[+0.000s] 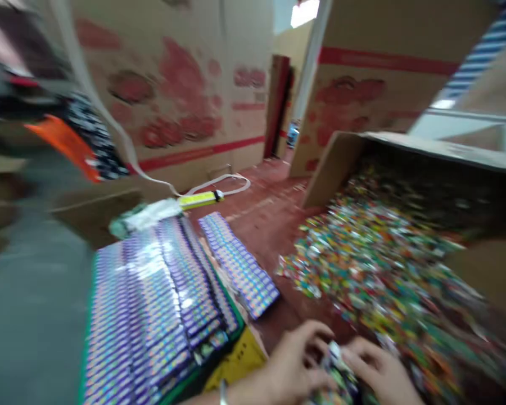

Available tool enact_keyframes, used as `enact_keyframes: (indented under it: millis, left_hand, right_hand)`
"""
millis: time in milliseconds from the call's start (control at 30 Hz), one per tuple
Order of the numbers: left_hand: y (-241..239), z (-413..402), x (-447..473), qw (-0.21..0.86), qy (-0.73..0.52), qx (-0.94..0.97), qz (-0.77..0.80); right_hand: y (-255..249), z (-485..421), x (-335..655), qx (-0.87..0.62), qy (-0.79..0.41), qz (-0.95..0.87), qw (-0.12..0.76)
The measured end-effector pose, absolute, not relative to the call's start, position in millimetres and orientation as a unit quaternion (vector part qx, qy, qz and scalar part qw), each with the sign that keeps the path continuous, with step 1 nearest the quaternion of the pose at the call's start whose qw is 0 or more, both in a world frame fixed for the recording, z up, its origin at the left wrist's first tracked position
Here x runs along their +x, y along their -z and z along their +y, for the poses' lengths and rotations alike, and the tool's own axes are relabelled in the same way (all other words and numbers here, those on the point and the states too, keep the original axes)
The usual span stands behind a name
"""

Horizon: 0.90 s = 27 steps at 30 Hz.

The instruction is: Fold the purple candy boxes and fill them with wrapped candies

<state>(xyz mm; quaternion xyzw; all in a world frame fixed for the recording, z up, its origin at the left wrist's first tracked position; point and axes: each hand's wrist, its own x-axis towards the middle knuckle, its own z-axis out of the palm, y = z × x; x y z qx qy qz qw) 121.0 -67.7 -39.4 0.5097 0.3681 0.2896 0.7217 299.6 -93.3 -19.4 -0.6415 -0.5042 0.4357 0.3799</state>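
Head view shows a small shiny packet [339,374] at the lower edge, between the person's two hands and above the red table [261,219]. The left hand [293,360] has its fingers bent and grips the packet from one side; the right hand [379,368] pinches it from the other – the exact finger contact is blurred. A pale band [223,392] is around the left wrist.

Just beyond the right hand spreads a large heap of colourful wrapped sweets [362,253], coming out from a cardboard box [333,169] which lies open on its side. To the left of the hands, many purple strips [152,315] lie in rows in a green tray [84,360], and one more strip [240,267] rests beside it on the table. Farther back there is a yellow tool [200,200] with a white cord [241,179] – behind it stand tall printed cartons [185,84].
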Motion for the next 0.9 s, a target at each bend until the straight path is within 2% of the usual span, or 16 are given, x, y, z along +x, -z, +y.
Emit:
enact_keyframes:
  millis: [233,333,500,633,700,800,900]
  left_hand:
    - [38.7,-64.7,115.1,0.723,-0.319,0.507,0.344]
    - [38.3,-62.2,115.0,0.751,-0.344,0.441,0.351]
    - [46.3,-60.1,119.6,0.784,-0.359,0.357,0.360]
    - [53.0,-66.3,116.9,0.798,-0.332,0.351,0.360]
    - [54.4,-70.4,111.6,0.811,-0.305,0.346,0.359]
    - [55.5,-75.7,101.1,0.839,-0.249,0.341,0.344]
    - [55.4,-78.8,90.7,0.856,-0.175,0.368,0.317]
  right_hand:
    - [15.6,-112.2,294.3,-0.633,-0.382,-0.538,0.405]
    - [12.5,-122.8,289.5,-0.604,-0.421,-0.570,0.367]
    - [9.3,-127.8,294.1,-0.607,-0.400,-0.624,0.285]
    - [1.5,-102.6,312.7,-0.573,-0.427,-0.631,0.302]
    - [-0.7,-78.7,317.1,-0.612,-0.327,-0.648,0.313]
    - [1.0,-33.2,302.9,-0.586,-0.121,-0.757,0.264]
    - [8.5,14.5,267.8,-0.509,-0.073,-0.824,0.236]
